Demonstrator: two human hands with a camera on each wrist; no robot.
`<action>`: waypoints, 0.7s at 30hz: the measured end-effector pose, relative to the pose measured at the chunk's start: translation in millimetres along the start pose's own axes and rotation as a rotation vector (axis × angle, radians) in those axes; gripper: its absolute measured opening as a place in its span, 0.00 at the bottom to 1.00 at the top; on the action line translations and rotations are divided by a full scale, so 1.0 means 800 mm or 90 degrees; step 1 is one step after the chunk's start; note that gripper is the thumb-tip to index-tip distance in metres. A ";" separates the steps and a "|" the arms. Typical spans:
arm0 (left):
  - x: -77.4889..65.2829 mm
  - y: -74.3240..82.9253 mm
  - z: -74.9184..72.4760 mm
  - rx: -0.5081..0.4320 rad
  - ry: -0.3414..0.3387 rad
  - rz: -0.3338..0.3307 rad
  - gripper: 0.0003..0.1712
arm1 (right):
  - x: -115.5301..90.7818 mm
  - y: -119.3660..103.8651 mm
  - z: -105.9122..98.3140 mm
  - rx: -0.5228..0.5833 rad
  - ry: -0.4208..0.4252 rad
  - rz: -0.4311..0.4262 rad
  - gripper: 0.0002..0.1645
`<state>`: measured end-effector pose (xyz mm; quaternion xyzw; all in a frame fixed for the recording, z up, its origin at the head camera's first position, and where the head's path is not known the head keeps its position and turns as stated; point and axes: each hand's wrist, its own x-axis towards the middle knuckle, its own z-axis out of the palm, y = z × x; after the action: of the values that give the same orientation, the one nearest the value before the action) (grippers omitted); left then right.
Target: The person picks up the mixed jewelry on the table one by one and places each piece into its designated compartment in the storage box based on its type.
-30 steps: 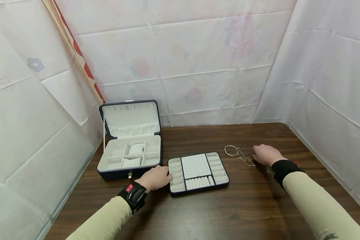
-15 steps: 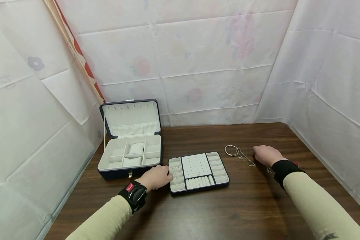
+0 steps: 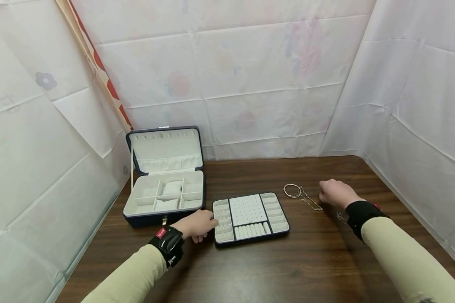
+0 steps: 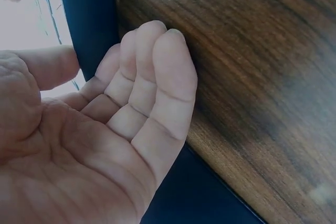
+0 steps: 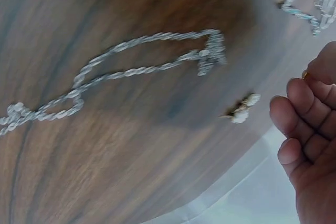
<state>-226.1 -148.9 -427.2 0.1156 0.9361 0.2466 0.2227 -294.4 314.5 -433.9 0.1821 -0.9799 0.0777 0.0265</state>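
Note:
My left hand (image 3: pixel 198 223) is at the left edge of a navy jewellery tray (image 3: pixel 223 242). In the left wrist view its fingers (image 4: pixel 173 66) are loosely bent with nothing between them; the thumb tip lies by the tray's dark side (image 4: pixel 86 14). Over the table's right side, my right hand (image 3: pixel 338 194) pinches a tiny gold piece (image 5: pixel 305 75) between thumb and forefinger; most of it is hidden. Near those fingers lies a gold earring with pale petals (image 5: pixel 241 109). A twisted silver chain (image 5: pixel 139 72) and another silver chain (image 5: pixel 299 11) lie on the table.
An open navy jewellery box (image 3: pixel 144 220) with compartments and small cushions stands at the left, lid raised. Between tray and right hand lie a gold bangle (image 3: pixel 292 195) and a thin gold chain (image 3: pixel 311 203). White cloth (image 3: pixel 231 84) surrounds the wooden table (image 3: pixel 258 273).
My left hand has turned slightly at the wrist, so its lower fingers show beneath. The right hand has risen a little. Tray, box, bangle and gold chain stay in place.

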 end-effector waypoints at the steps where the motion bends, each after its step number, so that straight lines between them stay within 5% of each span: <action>1: 0.000 0.000 0.000 -0.004 -0.003 -0.002 0.16 | 0.001 -0.002 -0.002 0.007 0.005 0.000 0.08; 21: 0.006 0.008 -0.007 0.007 -0.057 -0.061 0.21 | 0.019 -0.054 -0.034 0.069 0.053 -0.094 0.09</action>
<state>-232.6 -143.7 -421.2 0.0826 0.9310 0.2253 0.2749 -292.6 273.8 -399.6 0.2512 -0.9562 0.1361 0.0631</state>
